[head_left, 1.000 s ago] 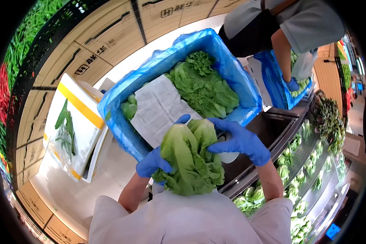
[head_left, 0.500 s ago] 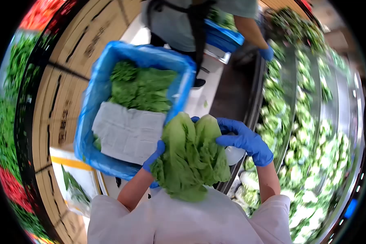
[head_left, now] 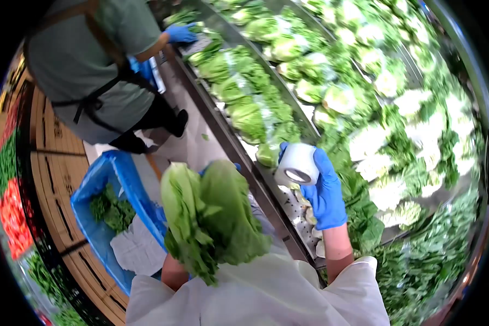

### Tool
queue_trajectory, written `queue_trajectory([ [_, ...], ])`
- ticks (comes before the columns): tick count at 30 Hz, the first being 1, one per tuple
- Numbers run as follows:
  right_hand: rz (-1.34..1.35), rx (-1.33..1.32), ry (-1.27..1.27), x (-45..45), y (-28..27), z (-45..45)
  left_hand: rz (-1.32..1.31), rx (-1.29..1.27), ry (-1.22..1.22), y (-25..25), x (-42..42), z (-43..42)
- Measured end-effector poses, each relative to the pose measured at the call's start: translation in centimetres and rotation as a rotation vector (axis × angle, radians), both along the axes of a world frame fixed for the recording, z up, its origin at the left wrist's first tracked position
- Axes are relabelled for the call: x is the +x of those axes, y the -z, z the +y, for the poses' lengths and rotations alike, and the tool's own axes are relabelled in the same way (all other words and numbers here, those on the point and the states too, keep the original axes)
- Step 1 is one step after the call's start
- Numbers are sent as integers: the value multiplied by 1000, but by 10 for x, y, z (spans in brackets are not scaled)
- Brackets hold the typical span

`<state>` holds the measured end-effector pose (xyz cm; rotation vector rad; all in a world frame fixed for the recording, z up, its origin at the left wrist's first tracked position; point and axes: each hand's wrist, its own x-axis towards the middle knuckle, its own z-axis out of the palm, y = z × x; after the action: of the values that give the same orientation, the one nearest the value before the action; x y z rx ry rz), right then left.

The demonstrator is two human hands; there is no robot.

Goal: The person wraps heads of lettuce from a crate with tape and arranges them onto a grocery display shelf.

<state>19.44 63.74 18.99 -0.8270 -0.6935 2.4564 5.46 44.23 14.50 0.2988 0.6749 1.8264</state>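
Observation:
Two loose-leaf green lettuces [head_left: 214, 212] are held together in front of my chest, leaves toward me. My left hand [head_left: 237, 166] supports them from behind and below; only bits of its blue glove show past the leaves. Gloved in blue too, my right hand [head_left: 327, 195] is closed around a white roll with a hollow core [head_left: 298, 164], which looks like tape or film. I hold the roll over the near edge of the vegetable shelf, right of the lettuces and apart from them.
A blue-lined crate [head_left: 100, 209] with greens and a white cloth or paper stands at left. Lettuces [head_left: 247, 119] and cabbages [head_left: 339, 98] fill the sloped shelf on the right. Ahead left, a co-worker [head_left: 100, 70] in an apron reaches a gloved hand [head_left: 182, 33] to the shelf.
My view has turned right toward the shelf. My right hand has left the lettuces and picked up the white roll. The lettuces stay in my left hand, now farther left.

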Motion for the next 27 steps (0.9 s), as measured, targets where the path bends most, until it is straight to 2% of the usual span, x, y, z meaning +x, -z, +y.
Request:
queue_trajectory([
  [2,39,96,159,16,-3,4,26,22,104,-1,20,27],
  [3,-10,233,152,26,4,8,39,34,149,-1,29,38],
  [6,37,340,270,37,7,5,94,61,240,-6,48,65],
  [7,38,334,288,44,4,5,109,68,268,-6,54,71],
  [9,-30,462,150,54,-2,5,150,90,315,-8,58,79],
  [10,-30,463,165,57,0,6,170,103,337,-10,58,82],
  [12,-216,661,237,58,9,7,222,143,393,-12,56,86],
  [13,-183,753,254,58,14,8,256,170,423,-13,54,88],
  [16,-118,807,284,54,13,5,301,219,477,-18,51,95],
  [17,-123,811,287,52,9,3,230,165,493,-21,50,96],
  [19,-102,474,346,46,-2,1,123,81,506,-17,44,95],
  [23,-157,380,143,36,-8,6,173,-204,628,19,23,79],
  [26,-110,277,246,28,10,8,149,-177,622,12,12,80],
  [27,-242,539,189,28,11,13,138,-145,606,9,11,82],
])
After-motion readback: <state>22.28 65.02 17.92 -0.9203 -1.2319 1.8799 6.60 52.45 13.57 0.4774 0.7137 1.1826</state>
